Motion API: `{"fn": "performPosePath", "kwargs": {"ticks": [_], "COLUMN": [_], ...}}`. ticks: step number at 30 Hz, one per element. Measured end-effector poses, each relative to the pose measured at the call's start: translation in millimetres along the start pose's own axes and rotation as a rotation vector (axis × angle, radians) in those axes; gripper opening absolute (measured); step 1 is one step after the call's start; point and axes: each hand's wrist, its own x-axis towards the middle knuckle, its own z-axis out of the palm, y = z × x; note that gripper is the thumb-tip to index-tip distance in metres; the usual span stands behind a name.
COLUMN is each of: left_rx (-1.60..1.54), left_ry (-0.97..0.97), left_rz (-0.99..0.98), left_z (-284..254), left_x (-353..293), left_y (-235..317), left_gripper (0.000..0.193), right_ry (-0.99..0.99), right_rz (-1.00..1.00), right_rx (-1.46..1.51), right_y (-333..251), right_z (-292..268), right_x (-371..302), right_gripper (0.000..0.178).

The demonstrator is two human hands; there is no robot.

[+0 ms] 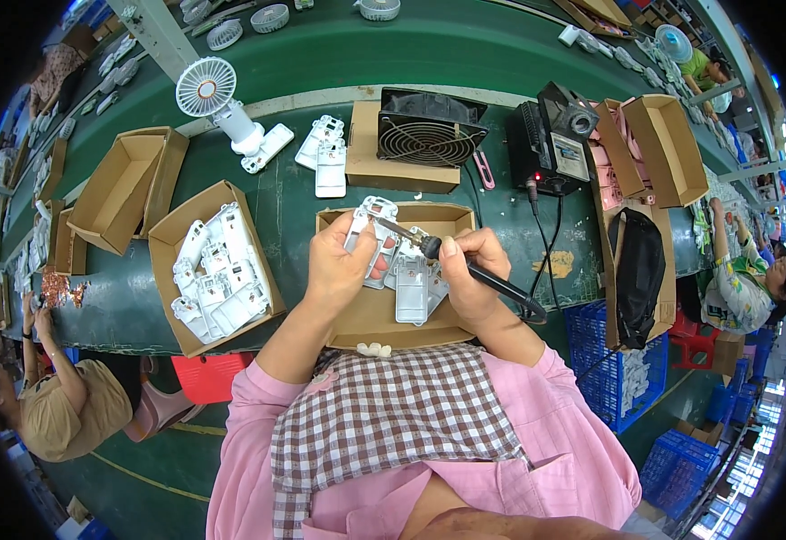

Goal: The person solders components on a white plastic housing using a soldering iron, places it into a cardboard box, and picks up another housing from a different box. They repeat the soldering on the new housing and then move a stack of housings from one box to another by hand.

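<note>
My left hand [339, 263] is closed round a white plastic housing [376, 212], held up over a shallow cardboard box [348, 333]. A soldering iron [499, 283] with a black handle is gripped in my right hand [476, 270]. Its metal tip points up and left and reaches the housing; whether it touches cannot be made out. More white housings [414, 295] lie in the box below my hands. A small cream-coloured lump [374, 349] sits on the box's near edge.
A carton of white housings [222, 279] stands left. Behind are a white handheld fan [208, 90], a black cooling fan [431, 126] and a black soldering station [546, 148], its cable trailing on the right. A black pouch [638, 279] lies farther right. Co-workers sit at both sides.
</note>
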Motion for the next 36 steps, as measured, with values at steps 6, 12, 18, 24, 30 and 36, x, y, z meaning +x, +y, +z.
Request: {"fn": "performPosePath", "kwargs": {"ticks": [6,12,18,24,30,36], "left_rx": [-0.012,0.083,0.622,1.035,1.435,1.653], "left_ry": [0.011,0.046,0.022,0.208,0.271,0.188], "left_rz": [0.005,0.089,0.299,0.421,0.355,0.257], "left_z": [-1,-3,-14,-88,-143,-134], "left_x": [1,1,-9,25,99,131], "left_y": [-2,-10,-5,58,57,45], "left_gripper": [0.017,0.02,0.037,0.027,0.042,0.045], "right_ry": [-0.007,0.106,0.122,0.106,0.071,0.075], "right_rz": [-0.012,-0.11,-0.116,-0.096,-0.04,-0.037], "right_rx": [-0.009,0.107,0.116,0.135,0.204,0.187], "right_y": [0,4,-1,-2,-2,0], "right_z": [2,-1,1,-3,-7,-8], "right_x": [1,-4,-2,0,-2,-3], "right_gripper": [0.017,0.015,0.016,0.016,0.015,0.015]}}
